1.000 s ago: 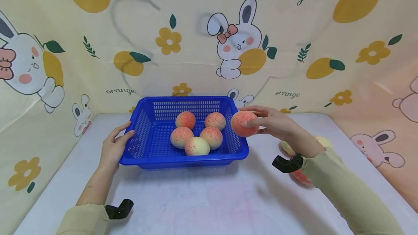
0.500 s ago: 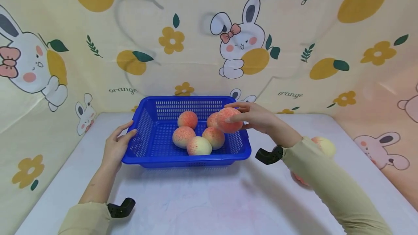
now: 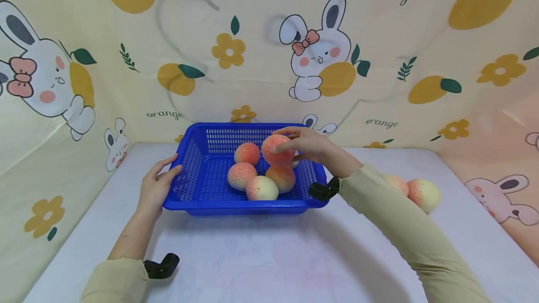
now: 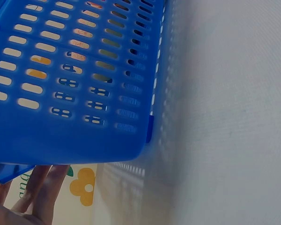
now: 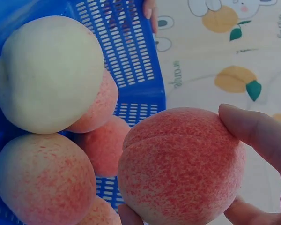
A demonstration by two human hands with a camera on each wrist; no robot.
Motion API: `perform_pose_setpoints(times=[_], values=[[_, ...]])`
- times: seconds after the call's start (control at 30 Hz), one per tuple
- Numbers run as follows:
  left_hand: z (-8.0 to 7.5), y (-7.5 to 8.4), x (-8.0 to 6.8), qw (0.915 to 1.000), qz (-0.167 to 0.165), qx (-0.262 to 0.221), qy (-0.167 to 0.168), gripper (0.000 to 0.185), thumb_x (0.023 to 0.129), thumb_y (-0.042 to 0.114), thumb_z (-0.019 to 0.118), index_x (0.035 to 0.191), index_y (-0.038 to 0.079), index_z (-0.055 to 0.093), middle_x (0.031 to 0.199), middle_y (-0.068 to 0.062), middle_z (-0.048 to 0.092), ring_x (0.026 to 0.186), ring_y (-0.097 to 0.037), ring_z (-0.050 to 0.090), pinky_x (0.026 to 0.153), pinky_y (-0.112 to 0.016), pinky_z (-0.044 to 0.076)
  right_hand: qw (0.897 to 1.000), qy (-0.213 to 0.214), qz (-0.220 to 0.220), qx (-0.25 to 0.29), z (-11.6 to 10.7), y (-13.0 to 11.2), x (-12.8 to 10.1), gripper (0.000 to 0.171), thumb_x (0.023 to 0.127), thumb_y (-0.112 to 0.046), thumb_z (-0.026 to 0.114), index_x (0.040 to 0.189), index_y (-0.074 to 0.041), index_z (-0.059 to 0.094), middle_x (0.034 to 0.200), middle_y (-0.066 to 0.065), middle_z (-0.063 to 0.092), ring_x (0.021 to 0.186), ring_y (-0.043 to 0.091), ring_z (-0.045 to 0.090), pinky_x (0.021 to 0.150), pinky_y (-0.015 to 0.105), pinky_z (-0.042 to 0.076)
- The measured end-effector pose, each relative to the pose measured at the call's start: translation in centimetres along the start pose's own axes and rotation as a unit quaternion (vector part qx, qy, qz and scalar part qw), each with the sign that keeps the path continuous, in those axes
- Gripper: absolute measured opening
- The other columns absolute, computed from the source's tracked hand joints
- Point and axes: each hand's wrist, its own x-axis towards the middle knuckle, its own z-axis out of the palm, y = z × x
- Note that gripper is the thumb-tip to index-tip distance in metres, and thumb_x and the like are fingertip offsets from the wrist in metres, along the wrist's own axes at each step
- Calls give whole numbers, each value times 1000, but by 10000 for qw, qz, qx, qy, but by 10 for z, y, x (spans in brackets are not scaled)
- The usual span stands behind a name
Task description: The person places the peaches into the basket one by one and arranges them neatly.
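While our left hand (image 3: 156, 186) rests open-fingered against the basket (image 3: 198, 202), our right hand (image 3: 306, 144) grips a peach (image 3: 275, 149) above it, awaiting lowering and release.

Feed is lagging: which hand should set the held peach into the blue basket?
Right. The right hand already grips the peach above the basket; the left hand rests on its left rim.

The basket (image 3: 198, 200) is glossy blue perforated plastic, the peach (image 3: 275, 149) in the right hand (image 3: 309, 144) has a matt, finely speckled skin, the desk (image 3: 269, 256) looks smooth and matt, and the backdrop (image 3: 168, 50) is printed cloth.
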Motion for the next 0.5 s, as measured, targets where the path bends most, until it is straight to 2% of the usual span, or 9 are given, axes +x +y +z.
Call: perform_pose_setpoints(times=[0.23,0.5], values=[[1,0,0,9999,5,99,20,54,95,43,54,146,29,41,136,-20,54,90,-8,60,70,-19,51,9997,37,66,245,6,-5,11,55,83,-16,71,135,-13,52,132,14,51,117,31,50,96,51,46],[0,1,0,9999,-42,94,-14,55,96,44,54,147,30,40,136,-20,54,94,-13,61,73,-21,53,9992,110,277,259,14,-5,24,57,81,-17,72,134,-13,52,132,12,53,119,31,50,98,52,45]])
